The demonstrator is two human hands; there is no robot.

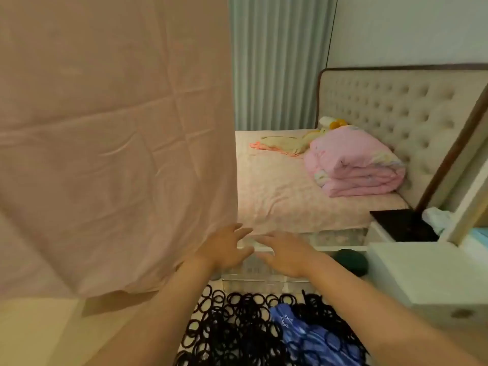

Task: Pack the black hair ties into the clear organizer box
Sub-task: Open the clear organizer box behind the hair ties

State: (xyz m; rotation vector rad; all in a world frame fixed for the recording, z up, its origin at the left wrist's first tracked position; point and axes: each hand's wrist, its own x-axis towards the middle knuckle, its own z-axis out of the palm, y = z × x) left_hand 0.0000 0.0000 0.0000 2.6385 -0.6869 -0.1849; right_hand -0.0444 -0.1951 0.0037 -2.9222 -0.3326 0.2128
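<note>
A big heap of black hair ties covers the floor at the bottom centre, between my forearms. Just beyond it stands the clear organizer box, its compartments faintly visible. My left hand hovers over the box's left end with fingers spread. My right hand reaches over its middle, fingers apart as well. Neither hand holds anything, and the two partly hide the box's far side.
A blue patterned cloth lies on the hair ties. A large pink sheet hangs at the left. A bed with a pink quilt lies ahead. A white cabinet and a dark round object sit at the right.
</note>
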